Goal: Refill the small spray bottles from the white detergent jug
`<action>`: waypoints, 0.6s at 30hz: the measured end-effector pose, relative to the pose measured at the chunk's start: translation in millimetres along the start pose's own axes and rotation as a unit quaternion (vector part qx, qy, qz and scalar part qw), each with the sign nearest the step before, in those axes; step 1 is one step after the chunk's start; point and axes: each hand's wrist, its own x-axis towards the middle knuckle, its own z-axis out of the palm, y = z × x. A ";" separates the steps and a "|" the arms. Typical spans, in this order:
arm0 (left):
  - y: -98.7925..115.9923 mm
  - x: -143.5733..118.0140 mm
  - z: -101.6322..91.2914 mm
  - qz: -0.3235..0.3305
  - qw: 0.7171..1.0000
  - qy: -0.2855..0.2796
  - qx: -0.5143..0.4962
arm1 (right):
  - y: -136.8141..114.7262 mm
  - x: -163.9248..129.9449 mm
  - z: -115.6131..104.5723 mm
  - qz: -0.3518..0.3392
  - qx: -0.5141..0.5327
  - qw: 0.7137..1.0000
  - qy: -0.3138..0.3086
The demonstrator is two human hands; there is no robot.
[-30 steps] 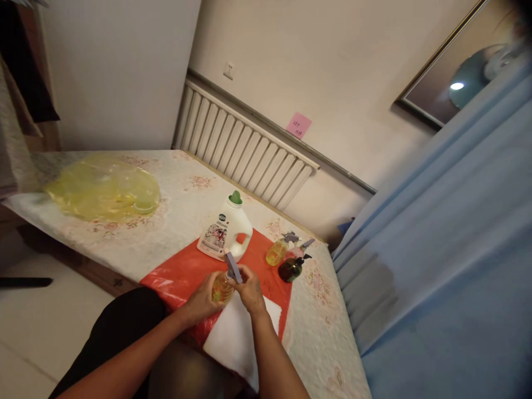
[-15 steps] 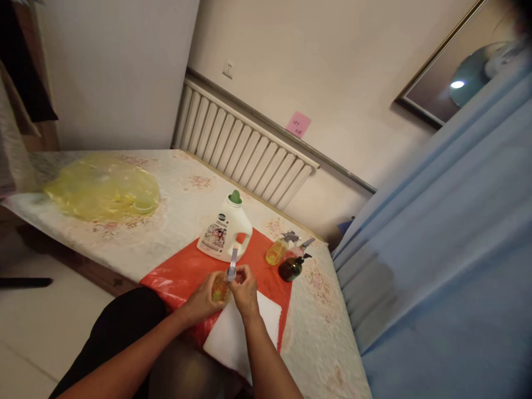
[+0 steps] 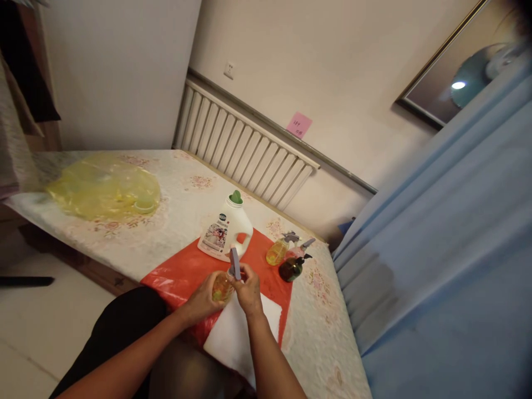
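Observation:
My left hand [image 3: 203, 296] is closed around a small clear bottle [image 3: 221, 288] of yellowish liquid, tilted over the red plastic sheet. At its neck, the fingers of my right hand [image 3: 248, 288] pinch the grey pump head [image 3: 235, 264]. Whether the head is seated on the bottle cannot be made out. Just beyond stands a white detergent jug [image 3: 219, 230] with a green spout [image 3: 236, 197]. To the right are a yellow pump bottle [image 3: 275, 253], a dark green pump bottle [image 3: 291, 270] and a pinkish one [image 3: 296, 252] partly hidden behind them.
A folded white cloth [image 3: 245, 338] lies on the red plastic sheet [image 3: 178, 277] under my right forearm. A yellow plastic bag [image 3: 100, 185] with a pale green cap [image 3: 144, 205] rests on the floral tablecloth [image 3: 178, 205]. Blue curtain [image 3: 436, 221] hangs at the right, a radiator [image 3: 245, 144] behind.
The grey pump head has turned at the bottle's neck, its nozzle now pointing differently, with my right fingers shifting slightly right. My left hand and the bottle stay nearly in place.

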 end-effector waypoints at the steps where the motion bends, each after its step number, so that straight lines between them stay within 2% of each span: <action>1: 0.3 -0.2 0.0 -0.003 1.000 0.000 0.000 | 0.2 0.0 -0.8 0.001 0.001 1.000 -0.001; 18: 0.3 0.1 0.4 -0.008 1.000 0.005 0.009 | 1.1 0.5 -3.7 0.010 0.009 1.000 -0.013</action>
